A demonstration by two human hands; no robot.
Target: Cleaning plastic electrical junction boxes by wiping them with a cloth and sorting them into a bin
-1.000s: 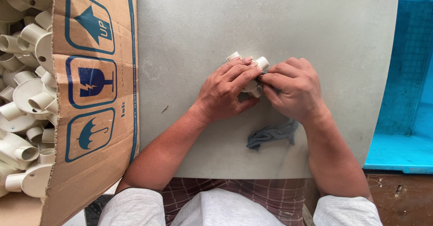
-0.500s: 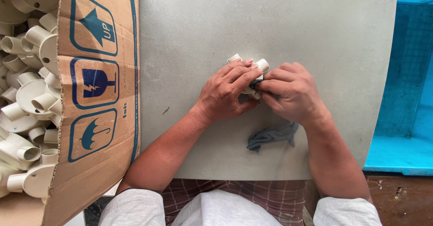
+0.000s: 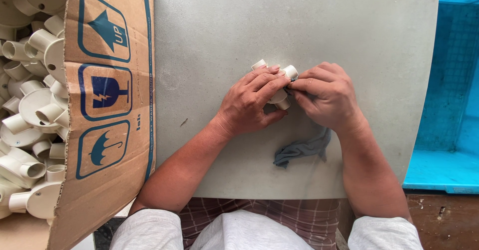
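Head view showed the left hand point(image 3: 249, 105) and right hand point(image 3: 327, 96) both clasping a cream plastic fitting point(image 3: 279, 96), seemingly light, rigid and smooth, best held by its stubby outlets.

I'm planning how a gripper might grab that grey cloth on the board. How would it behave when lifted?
Probably floppy: the grey cloth lies crumpled, trailing from under the right hand. Likely light, being thin and bunched small. It should drape rather than roll or tip, and may snag, since one end is tucked by the cream pipe fitting.
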